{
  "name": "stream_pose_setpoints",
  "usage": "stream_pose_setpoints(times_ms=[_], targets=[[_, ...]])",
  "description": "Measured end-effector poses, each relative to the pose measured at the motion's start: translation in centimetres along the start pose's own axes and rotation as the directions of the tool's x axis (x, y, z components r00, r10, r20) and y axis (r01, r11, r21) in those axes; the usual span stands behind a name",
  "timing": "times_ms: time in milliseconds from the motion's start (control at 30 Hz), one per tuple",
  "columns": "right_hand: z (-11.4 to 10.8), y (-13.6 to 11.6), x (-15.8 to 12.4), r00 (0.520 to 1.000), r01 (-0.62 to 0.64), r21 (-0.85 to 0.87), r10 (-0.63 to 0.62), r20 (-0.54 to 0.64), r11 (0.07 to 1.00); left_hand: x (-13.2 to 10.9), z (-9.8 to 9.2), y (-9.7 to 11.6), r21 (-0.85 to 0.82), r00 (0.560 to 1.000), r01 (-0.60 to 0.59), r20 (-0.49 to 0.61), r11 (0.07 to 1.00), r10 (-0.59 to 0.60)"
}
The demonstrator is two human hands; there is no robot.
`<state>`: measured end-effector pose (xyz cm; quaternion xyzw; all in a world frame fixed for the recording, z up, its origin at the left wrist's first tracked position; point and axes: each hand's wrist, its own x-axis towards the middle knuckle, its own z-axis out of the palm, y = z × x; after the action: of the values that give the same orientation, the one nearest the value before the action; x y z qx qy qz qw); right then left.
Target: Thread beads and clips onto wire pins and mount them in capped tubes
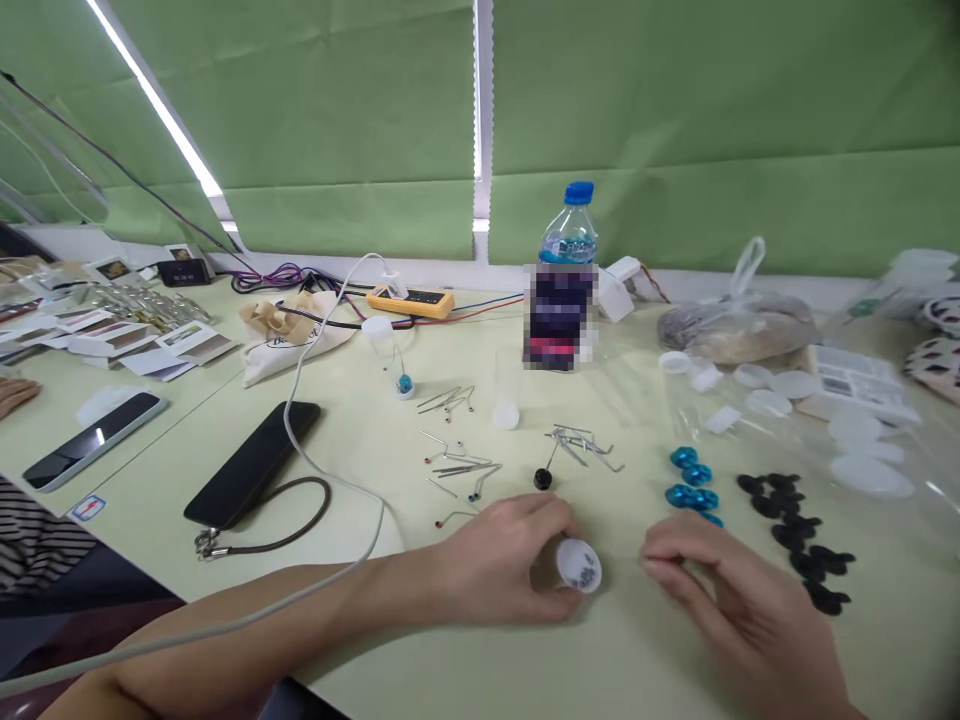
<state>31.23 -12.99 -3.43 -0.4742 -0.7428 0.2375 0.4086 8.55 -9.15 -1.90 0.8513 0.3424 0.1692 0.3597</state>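
Note:
My left hand [499,560] is curled around a small round white plastic cap [576,562], with thumb and fingers at its sides. Several tiny grey metal pieces lie in the cap. To its right, my right hand [739,605] hovers with thumb and forefinger pinched together; whatever may be between the tips is too small to make out. Blue shiny beads [694,480] and black knobbed plastic pieces [802,540] lie just beyond my right hand. Beyond my left hand are a black ball on a wire [543,478], bent metal rods [581,443] and thinner coloured-tip wires [465,468].
Two clear tubes with white ends, one lying [506,410] and one holding a blue bead [382,350], sit mid-table. A black phone [251,465] and white cable [375,525] are left. A bottle [568,240] stands behind; white lids [862,450] lie right. Another person's hand [16,393] shows far left.

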Motion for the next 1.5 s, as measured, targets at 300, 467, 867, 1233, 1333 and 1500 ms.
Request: stream_pose_setpoints(times_ms=[300, 467, 867, 1233, 1333, 1500], targets=[[0.3, -0.2, -0.3, 0.982, 0.05, -0.07, -0.036, 0.185, 0.996, 0.1, 0.7, -1.0, 0.04, 0.991, -0.125, 0.05, 0.991, 0.123], [0.2, 0.3, -0.3, 0.954, 0.258, -0.185, -0.219, 0.206, 0.948, 0.3, 0.7, -1.6, 0.077, 0.97, -0.238, 0.067, 0.968, 0.233], [-0.6, 0.3, -0.6, 0.796, 0.588, -0.338, -0.449, 0.407, 0.735, 0.1, 0.8, -2.1, 0.131, 0.951, -0.309, 0.06, 0.942, 0.303], [-0.5, 0.4, -0.9, 0.771, 0.608, -0.342, -0.431, 0.469, 0.716, 0.3, 0.6, -1.9, 0.124, 0.956, -0.294, 0.048, 0.948, 0.29], [-0.6, 0.2, -0.9, 0.759, 0.625, -0.329, -0.455, 0.466, 0.707, 0.3, 0.6, -1.7, 0.139, 0.959, -0.284, 0.044, 0.949, 0.28], [-0.8, -0.2, -0.7, 0.747, 0.652, -0.342, -0.497, 0.441, 0.676, 0.3, 0.6, -1.7, 0.125, 0.966, -0.258, 0.025, 0.958, 0.257]])
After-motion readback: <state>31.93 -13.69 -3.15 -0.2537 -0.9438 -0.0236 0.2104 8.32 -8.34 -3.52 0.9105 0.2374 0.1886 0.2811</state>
